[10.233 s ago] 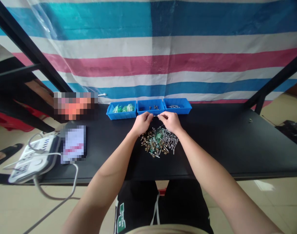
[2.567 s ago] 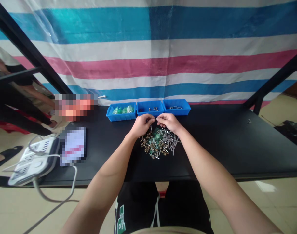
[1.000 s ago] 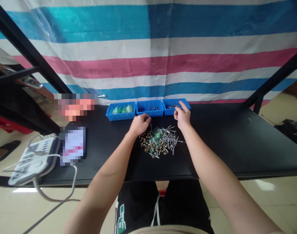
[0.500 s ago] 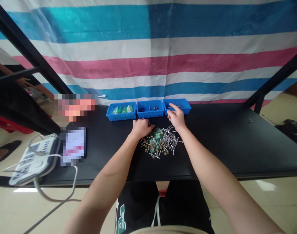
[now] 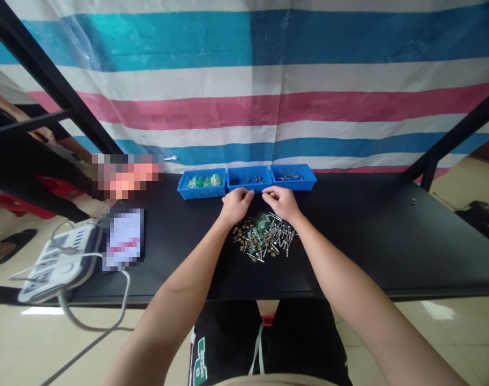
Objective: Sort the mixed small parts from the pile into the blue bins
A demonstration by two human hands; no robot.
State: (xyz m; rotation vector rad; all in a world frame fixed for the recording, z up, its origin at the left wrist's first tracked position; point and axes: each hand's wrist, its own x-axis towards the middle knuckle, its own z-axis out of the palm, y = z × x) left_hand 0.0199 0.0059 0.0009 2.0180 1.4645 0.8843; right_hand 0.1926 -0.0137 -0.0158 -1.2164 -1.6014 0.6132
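Observation:
My left hand [image 5: 236,206] is closed, fingers curled and thumb against them, just in front of the middle blue bin [image 5: 249,187]. What it pinches, if anything, I cannot make out. My right hand [image 5: 283,203] is closed in a similar pinch close by, in front of the right blue bin [image 5: 294,185]; its fingertips hide any content. Below both hands lies a mixed pile of silver pop rivets [image 5: 283,231], brass-coloured screw-like pieces [image 5: 273,250] and clear green pieces [image 5: 262,225]. Inside the right bin are a few rivets; the middle bin holds several small metal pieces.
The left blue bin [image 5: 201,193] contains green and whitish pieces. A power strip [image 5: 61,262] with cables and a blurred-out device [image 5: 124,238] sit at left on the black table [image 5: 360,230]. A small metal piece [image 5: 413,202] lies far right. Another person stands beyond the left frame post.
My right hand has drawn back from the right bin, toward my left hand, and its fingers have curled. My left hand has lifted from the pile's edge toward the middle bin.

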